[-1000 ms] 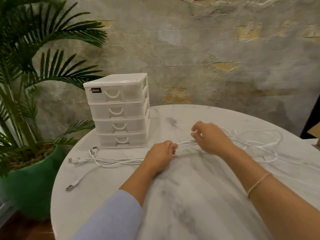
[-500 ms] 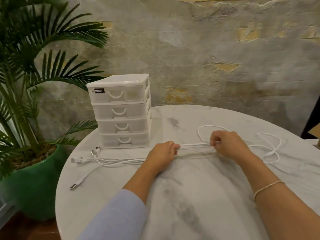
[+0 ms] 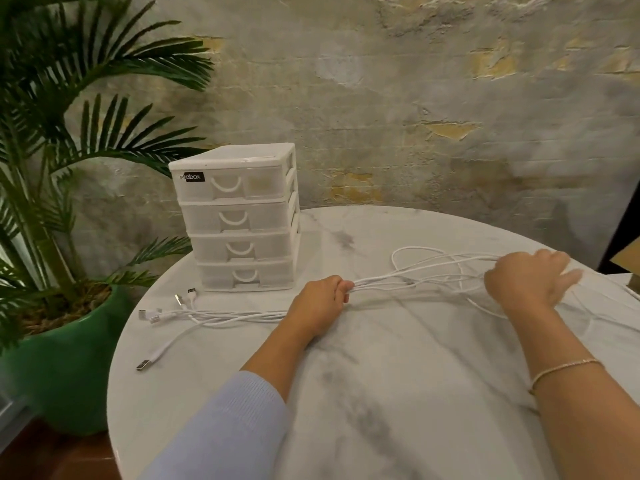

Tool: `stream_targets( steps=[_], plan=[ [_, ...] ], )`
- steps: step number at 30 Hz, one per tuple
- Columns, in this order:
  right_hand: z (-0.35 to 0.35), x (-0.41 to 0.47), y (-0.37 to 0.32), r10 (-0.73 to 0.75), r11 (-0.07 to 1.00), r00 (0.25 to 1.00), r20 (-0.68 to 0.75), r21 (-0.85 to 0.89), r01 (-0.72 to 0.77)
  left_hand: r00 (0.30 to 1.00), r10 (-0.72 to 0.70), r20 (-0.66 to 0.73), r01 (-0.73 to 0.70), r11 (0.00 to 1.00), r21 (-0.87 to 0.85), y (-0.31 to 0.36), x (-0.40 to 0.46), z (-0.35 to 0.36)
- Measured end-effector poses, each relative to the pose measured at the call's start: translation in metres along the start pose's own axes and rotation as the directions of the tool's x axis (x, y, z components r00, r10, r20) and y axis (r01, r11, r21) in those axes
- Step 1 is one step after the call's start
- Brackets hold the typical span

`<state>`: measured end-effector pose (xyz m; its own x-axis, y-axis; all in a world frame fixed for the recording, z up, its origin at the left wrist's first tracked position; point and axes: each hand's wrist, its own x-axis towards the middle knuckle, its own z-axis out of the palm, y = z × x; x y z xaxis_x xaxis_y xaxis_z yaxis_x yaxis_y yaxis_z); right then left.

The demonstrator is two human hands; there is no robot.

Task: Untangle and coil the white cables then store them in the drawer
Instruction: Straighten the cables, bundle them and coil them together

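Note:
Several white cables stretch across the round marble table. My left hand grips the bundle near the table's middle, fingers curled round it. Left of that hand the cable ends with USB plugs fan out on the tabletop, one plug near the front left edge. My right hand lies over the loose loops at the right, strands running under its fingers; its grip on them is unclear. A white four-drawer plastic box stands at the back left, all drawers closed.
A palm plant in a green pot stands on the floor left of the table. A rough plaster wall rises behind. A dark object and brown cardboard show at the far right edge.
My right hand has slid to the right along the cables, away from my left hand, spreading the strands and loops. My left hand has stayed in place gripping the bundle.

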<state>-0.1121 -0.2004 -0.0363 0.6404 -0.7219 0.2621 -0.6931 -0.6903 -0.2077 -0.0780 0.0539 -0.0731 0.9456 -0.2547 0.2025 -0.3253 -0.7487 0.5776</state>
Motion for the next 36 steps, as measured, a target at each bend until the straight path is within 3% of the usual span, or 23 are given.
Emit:
stream_targets(
  steps=[6,11,15,17,20,22,24,25,26,28,30,32,36],
  plan=[
    [-0.014,-0.020,-0.034,-0.119,0.983,0.985,0.125,-0.127,0.135,1.000,-0.010,-0.014,0.010,1.000,-0.023,0.001,0.000,0.001],
    [-0.034,0.004,-0.012,0.010,0.990,0.996,0.089,0.140,-0.023,1.000,-0.014,-0.016,0.014,1.000,-0.018,0.001,0.002,0.002],
    [-0.057,0.021,-0.034,-0.056,0.952,0.998,-0.028,0.300,0.062,0.999,-0.023,-0.024,0.023,1.000,0.005,0.003,0.004,0.001],
    [-0.068,0.028,-0.045,-0.082,0.873,0.987,-0.140,0.468,0.139,1.000,-0.024,-0.010,0.024,0.999,0.032,0.003,0.002,0.001],
    [-0.085,0.033,-0.053,-0.071,0.619,0.959,-0.276,0.742,0.259,1.000,-0.022,-0.001,0.022,0.996,0.090,0.005,0.001,0.002],
    [-0.094,0.034,-0.055,-0.081,0.575,0.888,-0.453,0.706,0.413,1.000,-0.015,0.007,0.014,0.992,0.128,0.005,0.002,0.003],
    [-0.099,0.037,-0.054,-0.200,0.671,0.696,-0.690,0.422,0.610,1.000,-0.014,0.017,0.011,0.988,0.157,0.005,0.003,0.005],
    [-0.098,0.039,-0.052,-0.295,0.697,0.645,-0.705,0.303,0.650,1.000,-0.016,0.021,0.012,0.986,0.167,0.004,0.003,0.005],
    [-0.096,0.044,-0.050,-0.401,0.726,0.655,-0.641,0.214,0.653,1.000,-0.016,0.023,0.012,0.985,0.174,0.004,0.003,0.005],
    [-0.092,0.057,-0.044,-0.545,0.812,0.780,-0.307,0.037,0.582,1.000,-0.018,0.021,0.014,0.983,0.185,0.004,0.003,0.005],
    [-0.093,0.064,-0.037,-0.510,0.858,0.859,-0.050,-0.107,0.503,1.000,-0.018,0.019,0.014,0.983,0.185,0.005,0.003,0.005],
    [-0.095,0.061,-0.030,-0.449,0.889,0.893,0.017,-0.092,0.449,1.000,-0.021,0.011,0.019,0.984,0.177,0.005,0.004,0.005],
    [-0.083,0.040,-0.038,-0.478,0.878,0.876,-0.059,-0.060,0.475,1.000,-0.020,-0.004,0.020,0.991,0.133,0.004,0.004,0.005]
  ],
)
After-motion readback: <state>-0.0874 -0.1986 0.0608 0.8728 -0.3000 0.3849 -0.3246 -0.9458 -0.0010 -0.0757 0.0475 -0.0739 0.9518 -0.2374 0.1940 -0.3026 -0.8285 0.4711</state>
